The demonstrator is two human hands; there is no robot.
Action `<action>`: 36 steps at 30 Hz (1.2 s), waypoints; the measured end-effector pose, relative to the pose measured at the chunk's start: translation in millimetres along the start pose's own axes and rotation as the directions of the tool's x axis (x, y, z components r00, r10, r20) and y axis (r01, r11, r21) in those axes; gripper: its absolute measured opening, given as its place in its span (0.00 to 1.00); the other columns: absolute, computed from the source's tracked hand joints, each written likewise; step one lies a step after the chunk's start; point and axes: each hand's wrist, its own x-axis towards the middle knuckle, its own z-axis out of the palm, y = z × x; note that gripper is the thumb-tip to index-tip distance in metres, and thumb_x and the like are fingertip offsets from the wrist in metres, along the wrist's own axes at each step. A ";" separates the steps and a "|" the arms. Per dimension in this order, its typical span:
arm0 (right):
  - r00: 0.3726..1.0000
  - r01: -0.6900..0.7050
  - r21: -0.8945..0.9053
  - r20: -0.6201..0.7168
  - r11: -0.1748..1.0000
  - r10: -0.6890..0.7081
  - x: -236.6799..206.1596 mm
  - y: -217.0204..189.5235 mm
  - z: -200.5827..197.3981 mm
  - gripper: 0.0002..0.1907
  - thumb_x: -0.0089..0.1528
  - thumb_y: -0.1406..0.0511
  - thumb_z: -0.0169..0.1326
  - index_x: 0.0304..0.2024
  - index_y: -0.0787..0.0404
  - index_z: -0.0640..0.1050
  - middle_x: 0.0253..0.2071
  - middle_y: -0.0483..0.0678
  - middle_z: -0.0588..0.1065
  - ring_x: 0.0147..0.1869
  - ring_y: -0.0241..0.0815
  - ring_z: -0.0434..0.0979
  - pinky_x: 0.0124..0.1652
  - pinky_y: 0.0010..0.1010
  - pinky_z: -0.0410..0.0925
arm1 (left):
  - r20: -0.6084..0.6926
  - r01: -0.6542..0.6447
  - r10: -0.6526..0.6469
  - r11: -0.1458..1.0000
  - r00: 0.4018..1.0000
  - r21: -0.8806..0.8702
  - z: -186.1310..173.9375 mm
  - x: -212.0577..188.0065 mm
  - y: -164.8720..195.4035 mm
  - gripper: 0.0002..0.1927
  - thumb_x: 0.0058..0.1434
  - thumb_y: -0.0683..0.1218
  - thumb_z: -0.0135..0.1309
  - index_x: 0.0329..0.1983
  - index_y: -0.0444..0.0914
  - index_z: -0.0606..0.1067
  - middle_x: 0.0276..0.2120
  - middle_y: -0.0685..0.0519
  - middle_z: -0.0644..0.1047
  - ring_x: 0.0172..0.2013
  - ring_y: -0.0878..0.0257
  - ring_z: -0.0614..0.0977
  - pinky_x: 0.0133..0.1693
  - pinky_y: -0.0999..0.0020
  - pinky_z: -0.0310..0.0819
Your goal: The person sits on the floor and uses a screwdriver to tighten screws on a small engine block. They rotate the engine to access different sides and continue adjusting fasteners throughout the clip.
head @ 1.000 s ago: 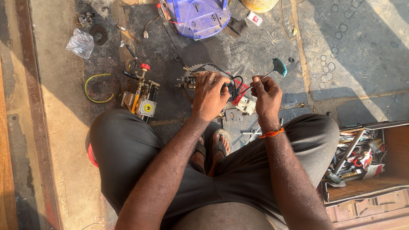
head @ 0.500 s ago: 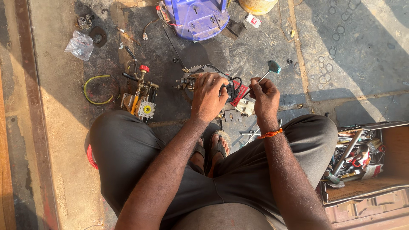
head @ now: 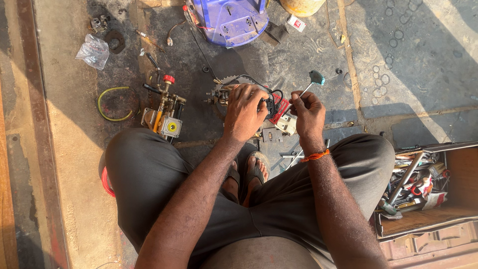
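On the oily concrete floor point(head: 308, 45), between the seated person's knees, sits a small engine assembly point(head: 234, 92) with a toothed wheel and black and red parts. Everything else is placed from it. The left hand point(head: 245, 110) lies on top of it, fingers curled over the casing and clamped down, which looks meant to keep the piece from turning or sliding. Just right of it, the right hand point(head: 308, 113) is closed around the shaft of a screwdriver point(head: 307, 89) with a teal handle; the handle slants up and away while the tip points in toward the assembly, hidden behind the red part, so I cannot tell whether it is seated on a screw.

Left of the assembly stands a brass-and-yellow pump unit point(head: 164, 117) with a red cap, near but apart, and beyond that a loop of yellow hose point(head: 113, 103). Above it lies a blue plastic stool point(head: 229, 20), upturned. Well to the right, an open wooden toolbox point(head: 423, 189) sits beside the right knee. Open room is tight: loose metal bits lie beside the sandalled feet point(head: 246, 174), and the freest floor lies up and to the right of the assembly.
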 end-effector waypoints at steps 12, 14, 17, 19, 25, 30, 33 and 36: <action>1.000 -0.020 0.055 0.012 0.998 0.020 -1.0 -1.0 0.6 0.08 0.70 0.64 0.57 0.44 0.64 0.80 0.32 0.43 0.76 0.34 0.30 0.74 0.36 0.25 0.70 | 0.001 0.002 -0.002 0.999 1.000 -0.047 -5.5 0.3 2.3 0.13 0.61 0.44 0.63 0.46 0.43 0.73 0.45 0.51 0.75 0.56 0.50 0.75 0.62 0.45 0.65; 0.999 -0.042 0.029 0.011 0.999 0.041 -1.7 -9.5 -0.1 0.08 0.71 0.64 0.58 0.43 0.64 0.79 0.29 0.43 0.74 0.30 0.31 0.71 0.31 0.25 0.67 | 0.002 -0.011 0.011 0.999 1.000 -0.031 -3.4 -0.2 -0.3 0.12 0.61 0.43 0.63 0.45 0.44 0.73 0.45 0.52 0.75 0.56 0.51 0.75 0.62 0.46 0.65; 0.993 -0.030 -0.063 0.110 0.998 0.037 -5.8 -30.0 -11.9 0.09 0.71 0.63 0.55 0.44 0.63 0.79 0.27 0.42 0.73 0.27 0.30 0.68 0.28 0.24 0.65 | 0.023 0.012 -0.011 0.998 1.000 -0.062 -0.5 -2.2 -3.5 0.12 0.62 0.43 0.63 0.44 0.43 0.72 0.45 0.51 0.74 0.56 0.52 0.75 0.63 0.46 0.65; 0.956 0.061 -0.125 0.293 0.990 -0.021 -4.5 -48.4 -28.1 0.10 0.73 0.63 0.51 0.48 0.63 0.79 0.27 0.42 0.73 0.28 0.29 0.69 0.29 0.23 0.66 | 0.045 0.042 -0.038 0.996 0.998 -0.076 0.4 -0.8 -4.2 0.13 0.62 0.45 0.64 0.43 0.42 0.71 0.43 0.52 0.74 0.56 0.53 0.75 0.64 0.45 0.65; 0.927 0.049 -0.313 0.367 0.948 0.073 -1.9 -57.8 -38.6 0.13 0.74 0.63 0.42 0.54 0.62 0.75 0.27 0.45 0.74 0.28 0.32 0.70 0.29 0.25 0.67 | 0.007 -0.002 0.003 0.996 1.000 -0.089 -4.3 3.0 -0.2 0.13 0.62 0.44 0.62 0.48 0.42 0.73 0.46 0.50 0.74 0.56 0.49 0.74 0.62 0.46 0.64; 0.973 -0.116 -0.015 0.200 0.993 0.116 3.3 -40.8 -36.0 0.09 0.74 0.65 0.44 0.51 0.64 0.72 0.33 0.46 0.77 0.34 0.33 0.75 0.37 0.25 0.73 | 0.043 0.022 -0.020 0.999 0.999 -0.043 -5.4 8.2 -1.1 0.11 0.63 0.43 0.61 0.46 0.43 0.73 0.46 0.51 0.75 0.58 0.49 0.74 0.63 0.47 0.66; 0.970 -0.077 -0.058 0.227 0.995 0.089 -0.8 -32.3 -31.2 0.09 0.73 0.66 0.45 0.51 0.65 0.71 0.34 0.47 0.77 0.34 0.34 0.76 0.37 0.27 0.73 | 0.038 0.042 -0.041 0.998 0.998 -0.039 -9.7 6.5 0.6 0.12 0.63 0.45 0.63 0.45 0.42 0.72 0.45 0.51 0.75 0.58 0.49 0.74 0.64 0.45 0.65; 0.956 -0.069 -0.095 0.279 0.993 0.093 -5.6 -26.1 -26.2 0.10 0.73 0.65 0.46 0.51 0.66 0.71 0.34 0.47 0.77 0.35 0.33 0.76 0.37 0.28 0.73 | 0.024 0.038 -0.036 0.997 0.999 -0.067 -15.2 6.6 4.3 0.13 0.64 0.44 0.63 0.47 0.42 0.72 0.46 0.51 0.75 0.57 0.49 0.74 0.65 0.43 0.64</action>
